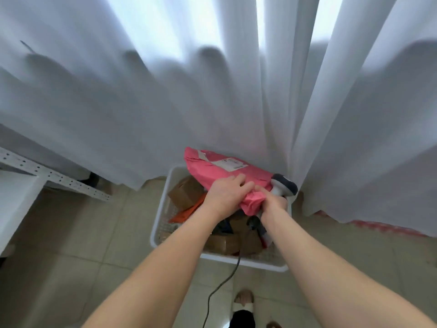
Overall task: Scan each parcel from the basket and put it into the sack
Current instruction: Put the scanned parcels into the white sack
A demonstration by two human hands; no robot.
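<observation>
Pink parcel (220, 171): a soft pink mailer held up over the far right part of the basket, with its far end against the curtain. A white label (230, 164) faces up, but its print is too blurred to read.
Hidden on the parcel: the near end is bunched between the two hands and its underside is out of sight.
Left hand (227, 192): lies on top of the parcel's near end. The fingers are close together and curled down over the crumpled pink film, gripping it.
Right hand (275, 203): just right of the bunched end and touching it. The fingers are wrapped round the handle of the scanner (283, 185). Whether they also pinch the pink film I cannot tell.
Scanner: only its grey and white head shows, past the knuckles and beside the parcel's right edge. The window is not visible.
Cable (222, 285): dark, and it runs from under the right wrist across the basket's near rim to the floor.
Basket (158, 223): white plastic, standing on the tiled floor and partly covered by both forearms.
In the basket: a brown box (186, 192), an orange mailer (186, 213) and more brown boxes (224, 242). The darker items under the arms are unclear.
Curtain (142, 102): white, hanging behind the basket and hiding whatever is beyond it.
Under its right hem: a red patterned edge (378, 227) that I cannot identify.
Left edge: a white perforated rack (54, 176), cut off.
Bottom: a sandalled foot (243, 301).
</observation>
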